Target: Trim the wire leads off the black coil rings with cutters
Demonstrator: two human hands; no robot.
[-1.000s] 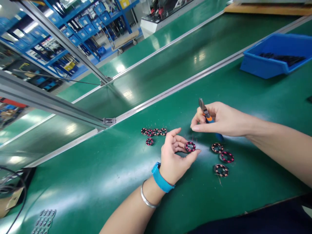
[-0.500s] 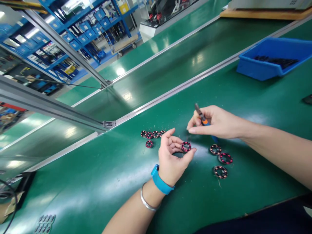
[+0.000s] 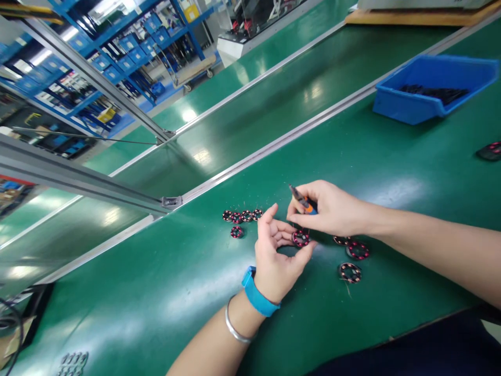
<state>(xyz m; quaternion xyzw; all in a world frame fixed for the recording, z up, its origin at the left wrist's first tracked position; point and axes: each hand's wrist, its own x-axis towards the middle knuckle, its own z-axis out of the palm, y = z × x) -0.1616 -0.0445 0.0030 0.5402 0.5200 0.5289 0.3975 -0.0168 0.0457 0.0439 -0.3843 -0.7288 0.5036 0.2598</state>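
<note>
Between the thumb and fingers of my left hand is a small black ring with pink-red spots. My right hand is closed around a tool with a dark metal tip and an orange and blue handle, just above that ring. Under and below my right wrist lie a pink-spotted ring, a copper-spotted ring and another one partly covered. Beyond my left hand several rings stand in a short row, with a single ring in front of them.
A blue bin with dark parts is at the upper right of the green table. A dark object lies at the right edge. Small metal parts are at the lower left. A metal rail crosses behind.
My right hand has moved left with the tool, closer to the ring in my left hand. It now partly covers one ring on the table. The whole view has shifted slightly.
</note>
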